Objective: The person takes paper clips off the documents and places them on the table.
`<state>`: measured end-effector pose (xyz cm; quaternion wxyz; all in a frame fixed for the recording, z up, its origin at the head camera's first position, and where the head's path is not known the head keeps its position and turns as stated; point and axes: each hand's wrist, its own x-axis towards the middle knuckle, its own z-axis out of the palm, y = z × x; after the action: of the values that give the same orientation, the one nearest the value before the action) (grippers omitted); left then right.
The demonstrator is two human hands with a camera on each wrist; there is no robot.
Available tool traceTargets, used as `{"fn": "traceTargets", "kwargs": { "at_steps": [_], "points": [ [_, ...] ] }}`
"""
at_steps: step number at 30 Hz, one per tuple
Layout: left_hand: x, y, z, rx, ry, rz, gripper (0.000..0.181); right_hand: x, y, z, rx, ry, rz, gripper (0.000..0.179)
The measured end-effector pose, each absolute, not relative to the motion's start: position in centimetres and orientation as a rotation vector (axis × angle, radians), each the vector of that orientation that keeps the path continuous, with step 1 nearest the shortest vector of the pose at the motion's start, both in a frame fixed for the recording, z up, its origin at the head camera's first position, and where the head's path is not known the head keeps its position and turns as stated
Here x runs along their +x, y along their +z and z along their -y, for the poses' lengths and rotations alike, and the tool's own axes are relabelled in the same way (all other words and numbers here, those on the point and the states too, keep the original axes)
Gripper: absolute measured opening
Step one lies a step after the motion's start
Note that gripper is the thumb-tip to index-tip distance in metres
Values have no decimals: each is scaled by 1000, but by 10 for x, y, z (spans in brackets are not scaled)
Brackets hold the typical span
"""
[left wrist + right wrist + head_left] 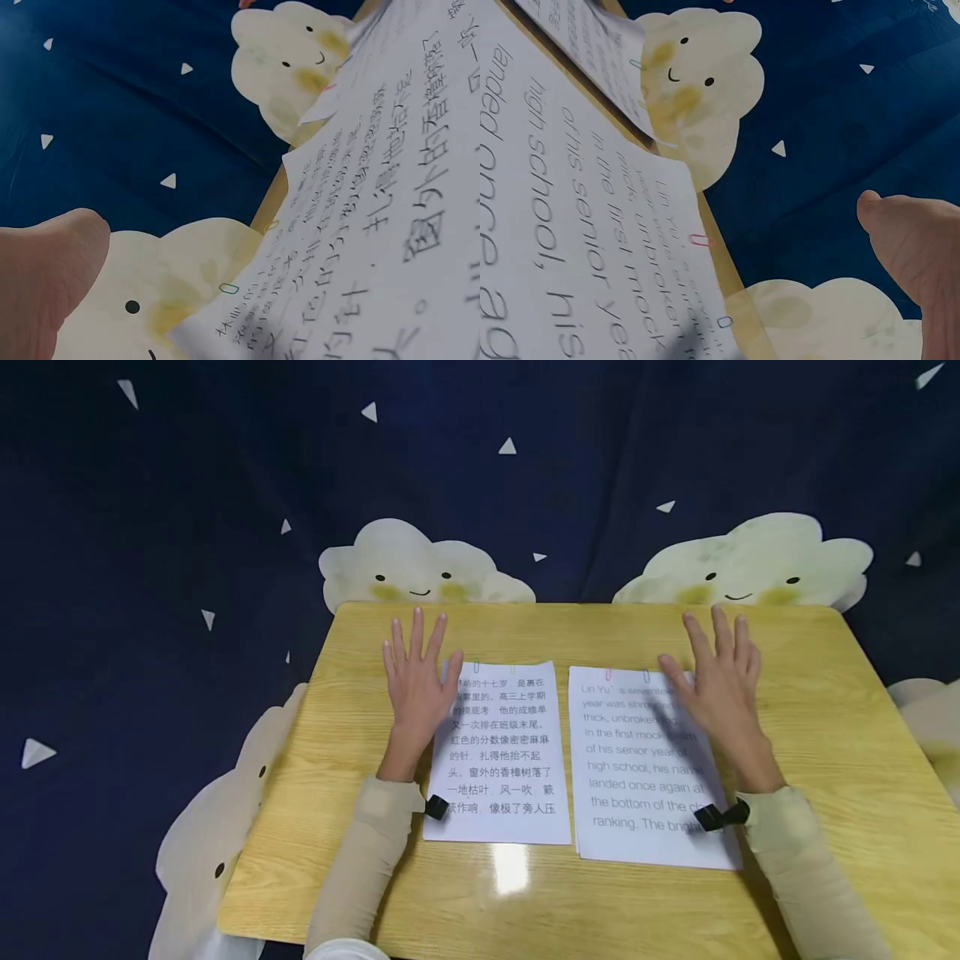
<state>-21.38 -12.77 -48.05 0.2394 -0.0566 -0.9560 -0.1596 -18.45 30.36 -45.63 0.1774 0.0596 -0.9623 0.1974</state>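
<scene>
Two paper stacks lie side by side on a wooden table. The left stack [498, 752] carries large Chinese text, with a green paper clip [229, 288] and a yellow paper clip [271, 225] on its top edge. English text covers the right stack [637, 768], whose top edge bears a pink paper clip [701, 240] and a blue paper clip [725, 322]. My left hand [420, 689], fingers spread, overlaps the left stack's upper left corner in the head view. The right hand [723, 693], also spread and holding nothing, overlaps the right stack's upper right part.
The light wooden table [300, 860] has rounded corners. Behind it hangs a dark blue cloth [585, 485] with white triangles and smiling clouds. A black wrist strap piece [437, 807] sits at the left sleeve, another strap [720, 816] at the right. A white round edge [347, 950] shows at the bottom.
</scene>
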Motion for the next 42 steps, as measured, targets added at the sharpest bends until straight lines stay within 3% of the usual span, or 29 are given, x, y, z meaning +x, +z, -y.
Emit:
{"fn": "traceTargets", "kwargs": {
  "at_steps": [20, 30, 34, 42],
  "points": [
    [-214, -514, 128, -248, -543, 2735, 63, -180, -479, -278, 240, 633, 2720, 68],
    [-211, -537, 135, -77, -961, 2892, 87, -177, -489, -271, 314, 678, 2697, 63],
    [-213, -542, 137, -46, -1090, 2867, 74, -176, -493, -266, 336, 690, 2701, 63],
    [-218, -539, 134, -21, -1540, 2482, 25, -179, -498, -250, 411, 764, 2599, 61]
  ]
}}
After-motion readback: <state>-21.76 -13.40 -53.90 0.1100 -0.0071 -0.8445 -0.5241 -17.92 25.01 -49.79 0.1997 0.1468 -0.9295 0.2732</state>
